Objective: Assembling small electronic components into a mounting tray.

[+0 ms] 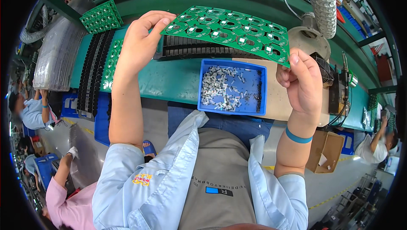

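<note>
Green circuit panel held up over the bench, one hand at each end.

The green panel of round boards (229, 29) runs left to right, face tilted toward the holder, above the blue parts tray (254, 71). The left hand (142, 39) pinches its left corner; the right hand (301, 79) pinches its right edge. With such edge-only grips, I'd judge it could flex or slip into the tray.

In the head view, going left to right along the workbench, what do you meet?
Stack of clear trays → black strips → left hand → green circuit panel → right hand → black device with cables.
</note>
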{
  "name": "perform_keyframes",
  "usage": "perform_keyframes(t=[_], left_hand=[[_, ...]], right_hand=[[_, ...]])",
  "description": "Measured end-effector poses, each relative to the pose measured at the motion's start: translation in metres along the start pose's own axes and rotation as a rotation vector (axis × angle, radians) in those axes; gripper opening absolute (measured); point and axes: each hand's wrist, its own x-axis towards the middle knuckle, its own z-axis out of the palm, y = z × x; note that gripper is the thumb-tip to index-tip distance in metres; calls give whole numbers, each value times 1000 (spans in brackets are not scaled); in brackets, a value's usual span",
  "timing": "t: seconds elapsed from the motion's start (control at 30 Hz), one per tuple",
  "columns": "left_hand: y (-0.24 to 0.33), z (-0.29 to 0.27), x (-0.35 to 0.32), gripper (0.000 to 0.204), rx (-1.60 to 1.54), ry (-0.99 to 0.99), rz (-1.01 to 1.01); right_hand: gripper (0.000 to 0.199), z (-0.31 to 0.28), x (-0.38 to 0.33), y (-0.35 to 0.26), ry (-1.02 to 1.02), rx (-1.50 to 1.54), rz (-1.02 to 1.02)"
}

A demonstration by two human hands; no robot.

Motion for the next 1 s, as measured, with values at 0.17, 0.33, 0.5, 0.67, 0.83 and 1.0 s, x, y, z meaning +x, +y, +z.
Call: perform_keyframes(t=[0.17,0.33,0.5,0.67,0.83,1.0], left_hand=[[-3,0,1,27,22,-6,-10],[-9,4,-1,25,81,29,-3],[-25,6,-2,23,99,76,15],[-36,3,-2,22,107,54,74],[-41,-1,2,22,17,-6,63],[-38,-3,18,22,95,6,35]], right_hand=[[18,-6,1,1,-1,-64,60],[16,-10,5,12,-30,-114,149],[12,-7,9,37,44,-218,177],[10,-8,10,58,81,-47,135],[8,-8,7,74,113,31,138],[6,-10,5,80,123,57,117]])
